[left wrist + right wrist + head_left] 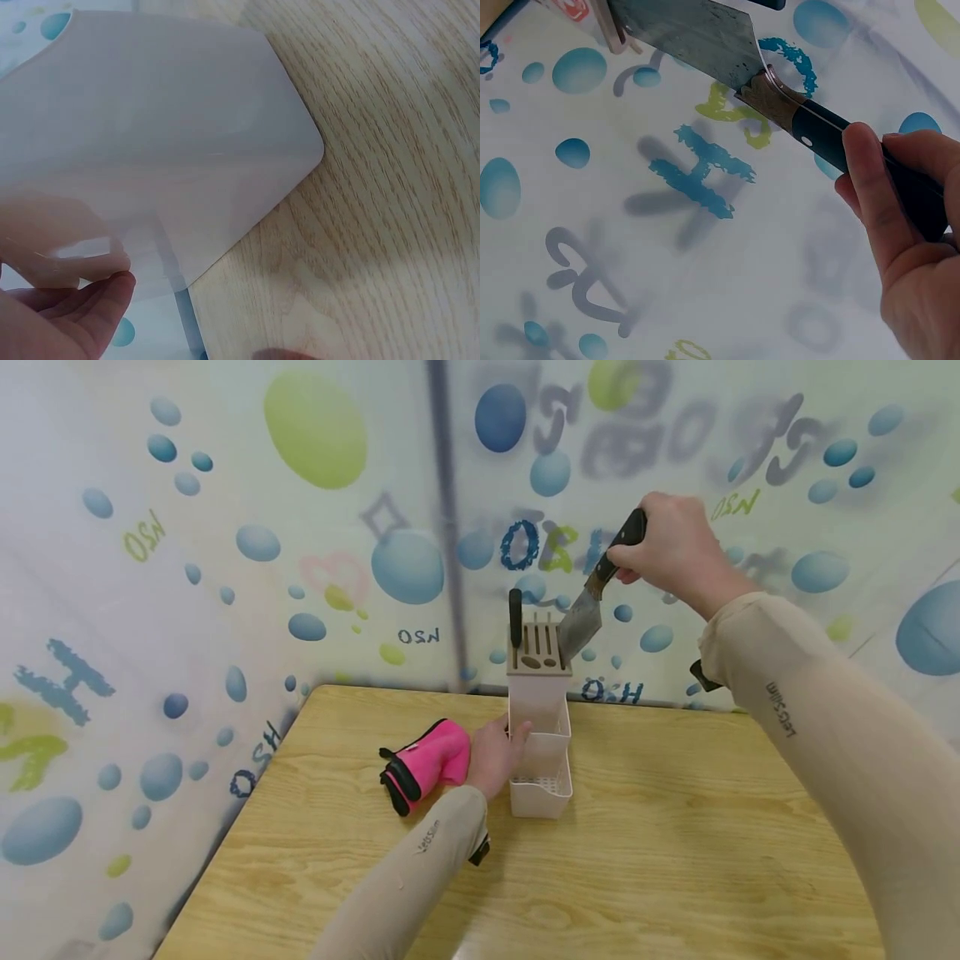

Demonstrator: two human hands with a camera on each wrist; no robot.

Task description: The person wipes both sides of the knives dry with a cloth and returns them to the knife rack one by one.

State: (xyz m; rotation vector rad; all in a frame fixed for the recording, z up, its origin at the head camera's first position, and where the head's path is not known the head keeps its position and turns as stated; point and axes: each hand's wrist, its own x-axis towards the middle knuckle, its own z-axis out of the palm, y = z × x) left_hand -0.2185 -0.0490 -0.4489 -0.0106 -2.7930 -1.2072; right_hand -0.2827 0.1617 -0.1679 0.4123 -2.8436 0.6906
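Note:
A pale knife holder (537,697) with slots in its top and basket tiers in front stands upright on the table. My right hand (678,547) grips the black handle of a broad-bladed kitchen knife (581,622). The blade slants down to the right end of the slotted top, its lower end at a slot; how deep it sits is unclear. In the right wrist view, thumb and fingers wrap the knife handle (877,161). My left hand (497,756) grips the holder's left side; in the left wrist view its fingers curl at the edge of the pale plastic (172,127).
Another black-handled knife (515,614) stands in the holder's left slot. A pink cloth item with black trim (431,760) lies left of the holder, beside my left hand. The wooden table (675,827) meets a patterned wall covering (360,543) behind the holder.

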